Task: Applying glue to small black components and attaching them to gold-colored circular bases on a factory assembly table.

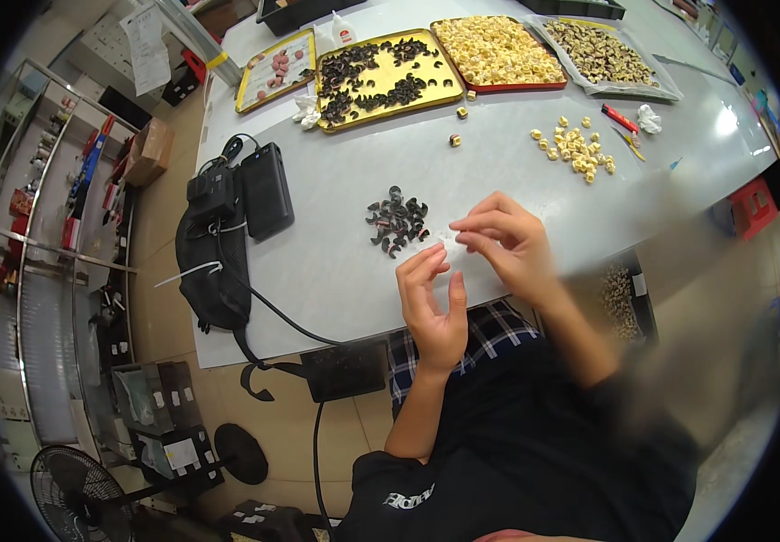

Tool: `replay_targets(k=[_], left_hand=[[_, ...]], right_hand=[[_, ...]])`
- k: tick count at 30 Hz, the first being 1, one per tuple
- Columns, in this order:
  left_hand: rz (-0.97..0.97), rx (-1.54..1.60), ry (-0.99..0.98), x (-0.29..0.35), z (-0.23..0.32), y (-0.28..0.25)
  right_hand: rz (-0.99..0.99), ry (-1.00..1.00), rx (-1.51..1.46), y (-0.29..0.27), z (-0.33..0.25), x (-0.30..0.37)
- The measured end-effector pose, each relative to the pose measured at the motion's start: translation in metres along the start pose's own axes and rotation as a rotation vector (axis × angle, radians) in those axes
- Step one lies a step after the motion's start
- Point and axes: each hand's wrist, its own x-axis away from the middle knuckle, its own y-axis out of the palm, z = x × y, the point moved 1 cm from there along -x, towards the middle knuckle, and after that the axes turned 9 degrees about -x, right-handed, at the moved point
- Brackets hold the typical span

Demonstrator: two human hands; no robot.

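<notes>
My left hand (431,312) is held over the table's near edge, fingers curved and the thumb apart from them, with nothing visible in it. Just to its right, my right hand (509,242) has its thumb and fingertips drawn together in a pinch. Whatever is between those fingertips is too small to make out. Both sets of fingertips nearly meet. Beyond them lies a loose pile of small black curved pieces (396,219), some with reddish parts. Farther right is a pile of small cream-yellow pieces (580,152).
Along the far side stand a tray of pink pieces (244,99), a yellow tray of black pieces (390,79), a red-rimmed tray of cream pieces (498,54) and a lined tray of dark-and-cream pieces (602,54). A black bag (205,271) and power bank (266,191) sit left. Tweezers (629,143) lie right.
</notes>
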Motion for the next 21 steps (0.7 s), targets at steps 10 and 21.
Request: replay_targets(k=[10,21], left_hand=[[0.013,0.084,0.007,0.003,-0.004,-0.002],[-0.083,0.171,-0.051,-0.001,0.002,-0.006]], right_hand=[[0.072,0.081,-0.403,0.017,-0.005,0.027],[0.044,0.021,-0.309,0.008,-0.004,0.028]])
